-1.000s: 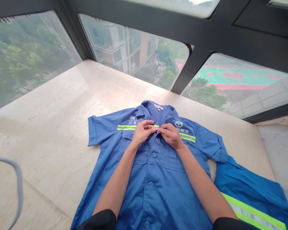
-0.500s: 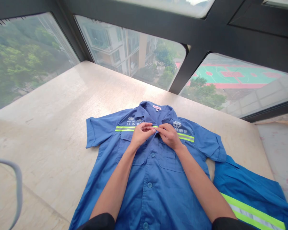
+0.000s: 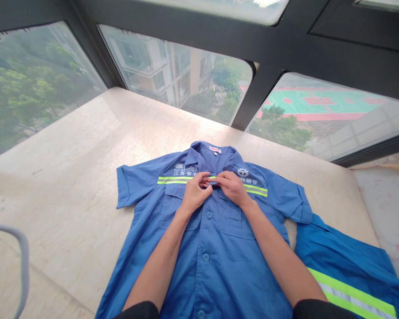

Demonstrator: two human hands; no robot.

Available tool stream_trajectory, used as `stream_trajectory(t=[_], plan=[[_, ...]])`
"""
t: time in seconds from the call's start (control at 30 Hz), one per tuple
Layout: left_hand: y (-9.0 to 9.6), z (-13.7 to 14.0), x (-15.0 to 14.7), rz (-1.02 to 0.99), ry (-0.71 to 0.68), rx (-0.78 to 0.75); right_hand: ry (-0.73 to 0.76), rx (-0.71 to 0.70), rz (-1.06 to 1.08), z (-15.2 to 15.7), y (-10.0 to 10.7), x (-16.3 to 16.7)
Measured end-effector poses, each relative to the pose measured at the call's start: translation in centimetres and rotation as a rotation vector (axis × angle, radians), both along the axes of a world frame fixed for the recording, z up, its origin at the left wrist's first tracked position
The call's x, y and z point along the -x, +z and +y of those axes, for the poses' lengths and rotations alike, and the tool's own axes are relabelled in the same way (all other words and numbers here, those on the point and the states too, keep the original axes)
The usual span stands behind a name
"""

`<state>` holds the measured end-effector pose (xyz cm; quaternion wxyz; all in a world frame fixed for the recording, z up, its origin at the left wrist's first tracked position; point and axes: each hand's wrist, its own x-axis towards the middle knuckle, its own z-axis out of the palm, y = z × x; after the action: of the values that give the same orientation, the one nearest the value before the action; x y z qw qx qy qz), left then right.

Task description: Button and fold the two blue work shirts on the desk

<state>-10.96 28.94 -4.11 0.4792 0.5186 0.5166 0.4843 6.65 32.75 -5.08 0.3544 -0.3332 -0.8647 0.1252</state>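
Note:
A blue short-sleeved work shirt point(image 3: 182, 248) lies front side up, its collar toward the window, with a yellow-green reflective stripe across the chest and white lettering above it. Both hands meet at the front placket just below the collar. My left hand point(image 3: 197, 191) is closed, thumb and fingers pinching the placket edge. My right hand point(image 3: 233, 188) pinches the shirt's other front edge, its fingertips touching those of the left. Whatever button sits between the fingertips is hidden. Lower down the placket, a fastened button point(image 3: 209, 215) shows, with others below it.
Another blue garment point(image 3: 342, 252) with a wide reflective stripe lies at the right, partly under the shirt's sleeve. A grey curved tube point(image 3: 25, 261) stands at the left edge. The pale stone sill point(image 3: 73, 177) ends at dark-framed windows point(image 3: 266, 57). A floral cloth point(image 3: 392, 212) hangs at far right.
My left thumb has bent down and the left fingers have curled more around the placket. My right hand keeps its pinch. The view has shifted slightly.

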Motion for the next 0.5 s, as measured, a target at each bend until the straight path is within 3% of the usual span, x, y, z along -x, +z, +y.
stream_trajectory(t=[0.33, 0.5], plan=[[0.51, 0.10, 0.05, 0.079, -0.019, 0.017, 0.075, 0.161, 0.056, 0.50, 0.07, 0.03], [0.52, 0.24, 0.13, 0.100, -0.036, 0.022, 0.092, 0.158, 0.024, 0.57, 0.19, -0.06]])
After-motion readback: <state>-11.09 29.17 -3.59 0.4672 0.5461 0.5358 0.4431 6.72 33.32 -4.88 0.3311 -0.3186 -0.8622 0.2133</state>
